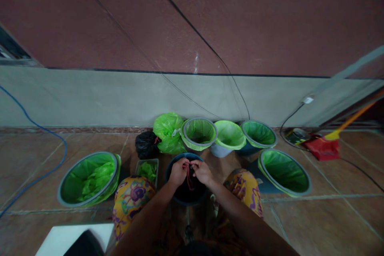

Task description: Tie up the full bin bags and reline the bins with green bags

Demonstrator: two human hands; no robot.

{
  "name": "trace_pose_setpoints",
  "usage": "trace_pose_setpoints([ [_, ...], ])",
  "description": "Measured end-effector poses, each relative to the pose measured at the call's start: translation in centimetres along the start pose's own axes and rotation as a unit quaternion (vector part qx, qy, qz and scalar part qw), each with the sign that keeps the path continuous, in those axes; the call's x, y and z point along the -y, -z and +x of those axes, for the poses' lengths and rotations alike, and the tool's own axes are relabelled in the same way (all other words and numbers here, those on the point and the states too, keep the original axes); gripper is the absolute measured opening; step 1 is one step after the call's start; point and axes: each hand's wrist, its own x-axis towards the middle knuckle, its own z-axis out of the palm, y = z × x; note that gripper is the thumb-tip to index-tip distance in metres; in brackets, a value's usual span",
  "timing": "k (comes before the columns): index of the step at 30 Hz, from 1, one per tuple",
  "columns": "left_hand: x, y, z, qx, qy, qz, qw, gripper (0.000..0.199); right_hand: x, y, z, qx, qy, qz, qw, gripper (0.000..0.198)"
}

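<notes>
At lower centre, the blue bin [185, 155] looks like smooth plastic; the black bag [146, 145], left of centre, is crinkled, glossy plastic. The upper wall [285, 20] looks matt, the patterned garment [135, 195] cloth.

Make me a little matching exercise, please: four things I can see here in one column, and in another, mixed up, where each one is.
1. red string
2. black bag
3. dustpan
4. blue cable

A. curving across the picture's far left
B. just left of a puffed-up green bag
C. on the floor at the picture's right
D. between the left hand and the right hand

Right pairs: 1-D, 2-B, 3-C, 4-A
</notes>
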Motion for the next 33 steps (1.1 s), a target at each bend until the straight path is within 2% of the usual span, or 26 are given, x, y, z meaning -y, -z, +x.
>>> trace_pose_setpoints([
  [4, 0.1, 0.0, -0.3, 0.005, 0.021, 0.018, 1.0, 0.009, -0.2, -0.7, 0.5, 0.037, -0.011, 0.056, 0.998, 0.026],
  [6, 0.1, 0.1, -0.4, 0.01, 0.031, 0.026, 0.999, 0.007, -0.4, -0.7, 0.6, 0.036, -0.019, 0.072, 0.997, 0.021],
  [10, 0.0, 0.4, -0.4, 0.008, 0.047, 0.033, 0.998, 0.01, -0.6, -0.6, 0.7, 0.016, -0.034, 0.07, 0.997, 0.018],
  [16, 0.0, 0.4, -0.2, 0.01, 0.052, 0.03, 0.998, 0.013, -0.8, -0.7, 0.8, 0.023, -0.028, 0.04, 0.999, 0.022],
  [22, 0.0, 0.3, -0.3, 0.025, 0.042, 0.035, 0.998, 0.015, -0.5, -0.5, 0.5, 0.023, -0.006, -0.061, 0.998, 0.027],
  [27, -0.1, 0.8, -0.3, 0.043, 0.05, 0.127, 0.99, 0.018, -0.1, 0.2, 0.5, -0.012, 0.031, -0.201, 0.979, 0.02],
  [33, 0.2, 1.3, -0.7, 0.075, 0.073, 0.232, 0.967, 0.018, -2.3, 1.3, 0.0, -0.041, -0.008, -0.312, 0.949, 0.029],
])
